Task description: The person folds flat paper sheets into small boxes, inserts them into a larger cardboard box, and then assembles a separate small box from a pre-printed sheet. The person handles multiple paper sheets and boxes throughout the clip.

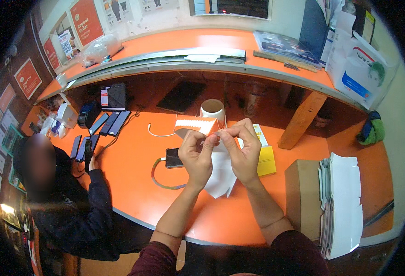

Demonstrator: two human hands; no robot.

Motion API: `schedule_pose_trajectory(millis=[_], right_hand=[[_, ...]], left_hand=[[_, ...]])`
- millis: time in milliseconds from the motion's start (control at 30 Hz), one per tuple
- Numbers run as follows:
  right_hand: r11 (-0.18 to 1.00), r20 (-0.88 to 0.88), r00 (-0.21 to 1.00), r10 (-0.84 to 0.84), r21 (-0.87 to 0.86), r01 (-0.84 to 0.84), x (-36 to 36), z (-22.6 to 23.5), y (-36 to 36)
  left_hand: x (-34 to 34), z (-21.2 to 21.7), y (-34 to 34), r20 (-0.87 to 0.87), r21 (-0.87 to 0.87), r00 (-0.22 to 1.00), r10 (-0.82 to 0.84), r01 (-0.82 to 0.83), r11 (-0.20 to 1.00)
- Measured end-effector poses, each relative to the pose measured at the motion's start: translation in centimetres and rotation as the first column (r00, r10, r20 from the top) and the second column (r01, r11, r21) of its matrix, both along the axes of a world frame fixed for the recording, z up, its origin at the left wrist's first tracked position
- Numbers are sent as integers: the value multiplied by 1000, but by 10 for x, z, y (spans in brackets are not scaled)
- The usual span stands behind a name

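In the middle of the desk, both my hands are raised with their fingertips meeting in a pinch. My left hand (195, 154) is closed on an orange-and-white paper piece (198, 125) with a row of white teeth-like shapes, which juts out above its fingers. My right hand (243, 149) is closed beside it, its thumb and finger pinching at the same spot; the small part between the fingertips is too tiny to make out. Below and between my hands a white paper sheet (221, 168) shows. Just beyond them stands a white paper roll (212, 109).
A black phone (173, 158) with a strap lies left of my hands, a yellow pad (267, 161) right. Stacked papers (343, 202) and a cardboard box (303, 195) stand at the right. Left, a person (73, 207) holds a phone near several others. An orange shelf (179, 41) overhangs the back.
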State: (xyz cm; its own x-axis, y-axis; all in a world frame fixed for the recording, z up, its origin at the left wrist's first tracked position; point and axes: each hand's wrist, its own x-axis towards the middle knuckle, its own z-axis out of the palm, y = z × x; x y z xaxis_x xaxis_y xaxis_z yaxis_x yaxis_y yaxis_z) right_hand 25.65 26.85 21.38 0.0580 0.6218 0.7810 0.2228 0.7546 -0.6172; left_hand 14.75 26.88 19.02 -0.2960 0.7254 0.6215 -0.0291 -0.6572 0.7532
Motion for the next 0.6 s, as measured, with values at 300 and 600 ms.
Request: schedule_pose_trajectory(millis=[300, 600], right_hand=[[986, 54, 987, -153, 79, 149, -7, -1, 1], [995, 54, 997, -56, 85, 51, -10, 0, -8]], left_hand=[[-5, 2, 0, 320, -10, 881, -348, 370, 929], [-10, 9, 1, 308, -112, 926, -220, 265, 958]])
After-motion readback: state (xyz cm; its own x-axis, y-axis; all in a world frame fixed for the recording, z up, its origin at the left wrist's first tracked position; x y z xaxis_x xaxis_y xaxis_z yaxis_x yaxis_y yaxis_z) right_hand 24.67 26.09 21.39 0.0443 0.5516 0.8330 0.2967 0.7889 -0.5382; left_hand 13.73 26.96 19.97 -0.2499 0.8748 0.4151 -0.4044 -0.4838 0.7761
